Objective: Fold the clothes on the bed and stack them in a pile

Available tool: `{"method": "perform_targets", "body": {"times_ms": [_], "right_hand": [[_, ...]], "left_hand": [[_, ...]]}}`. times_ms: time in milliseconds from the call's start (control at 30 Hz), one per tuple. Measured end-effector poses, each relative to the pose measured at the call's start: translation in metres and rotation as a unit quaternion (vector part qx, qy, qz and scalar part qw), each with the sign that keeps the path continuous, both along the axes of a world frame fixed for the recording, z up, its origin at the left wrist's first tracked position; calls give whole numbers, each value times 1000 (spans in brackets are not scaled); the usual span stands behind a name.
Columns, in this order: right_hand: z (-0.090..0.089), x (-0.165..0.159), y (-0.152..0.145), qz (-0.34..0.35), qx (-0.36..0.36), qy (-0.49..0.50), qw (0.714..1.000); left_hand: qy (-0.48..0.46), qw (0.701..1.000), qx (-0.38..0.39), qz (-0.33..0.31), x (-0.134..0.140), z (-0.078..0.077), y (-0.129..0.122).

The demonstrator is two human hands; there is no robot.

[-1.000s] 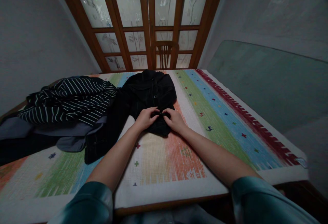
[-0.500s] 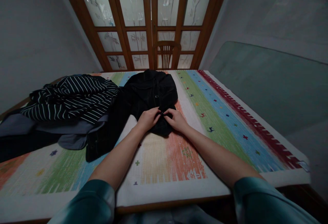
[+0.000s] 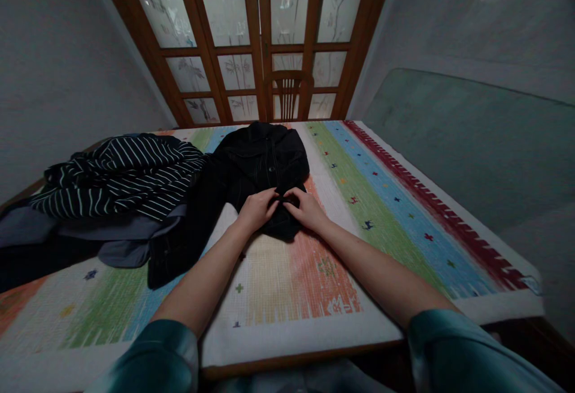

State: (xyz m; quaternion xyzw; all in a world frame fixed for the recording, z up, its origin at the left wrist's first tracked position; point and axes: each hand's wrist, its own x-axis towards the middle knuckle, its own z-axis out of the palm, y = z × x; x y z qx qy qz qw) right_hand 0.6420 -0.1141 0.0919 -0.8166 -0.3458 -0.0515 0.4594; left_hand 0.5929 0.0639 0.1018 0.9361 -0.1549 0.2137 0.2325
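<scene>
A black buttoned jacket (image 3: 251, 159) lies crumpled on the table, one sleeve stretched toward the near left. My left hand (image 3: 258, 208) pinches its dark cloth near the front placket, below a visible button. Close beside it, my right hand (image 3: 306, 208) grips the same part of the jacket, thumb and fingers together. The fingertips of both hands nearly meet, and the exact detail between them is too dark to make out. Under and around my hands the lower part of the jacket spreads over the tablecloth.
To the left lies a heap with a black-and-white striped garment (image 3: 121, 171) on top of grey clothing (image 3: 123, 252). A patterned, multicoloured tablecloth (image 3: 377, 201) covers the table. A wooden chair (image 3: 290, 84) stands at the far edge, before wood-framed glass doors (image 3: 224, 21). A pale green panel (image 3: 471, 141) is at the right.
The view has shifted slightly. Both hands stay on the jacket at the same place, with only a small change in the fingers.
</scene>
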Motion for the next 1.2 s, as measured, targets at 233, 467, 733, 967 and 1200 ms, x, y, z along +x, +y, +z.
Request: {"method": "perform_targets", "body": {"times_ms": [233,467,733,967,1200], "right_hand": [[8,9,0,0,-118,-43,992],[9,14,-5,91,-111,-43,989],[9,4,-4,52,-158,-113,979],[12,-5,0,7,-224,-171,959],[4,-9,3,-10,-46,-146,988]], "left_hand": [[9,1000,-4,-29,1,0,4],[30,998,-5,-52,1,2,7],[13,999,-18,-32,-1,1,1],[-11,999,-34,39,-4,-3,-13],[-14,996,-76,49,-1,-4,-10]]}}
